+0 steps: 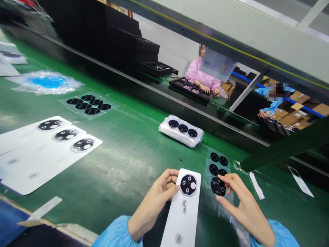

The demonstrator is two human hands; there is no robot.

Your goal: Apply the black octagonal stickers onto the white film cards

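Panel, white and long (181,219), was in our left hand (155,199), thumb on the face by the edge, fingers at the upper left side. We figured the edge grip kept its black octagonal inset (188,184) clear of fingers and facing us. Our right hand (241,197) pinched a black octagonal piece (218,186), index finger above, thumb below, probably to spare its glossy face. Hands were apart, panel and piece side by side, not touching.

Behind the piece, we had a clear sheet (218,164) of similar octagons lying on the green table (123,154), likely put there for easy reach of the right hand. Beyond the panel sat a bagged stack (177,135) with three octagons on top; to the left, another octagon sheet (75,109) and white panels (51,161) laid in an overlapping row, insets showing, maybe so each could be checked at a glance. Blue-centred film pile (48,81) lay farther back.

Writing: we saw two dark brush-style characters (184,207) below the inset, Chinese-looking, and a round emblem (179,238) lower down; too small to read either surely. Octagon marks were illegible too. We found no readable brand. Across the divider, a pink-sleeved co-worker (195,72) had both hands at a black tray (180,85).
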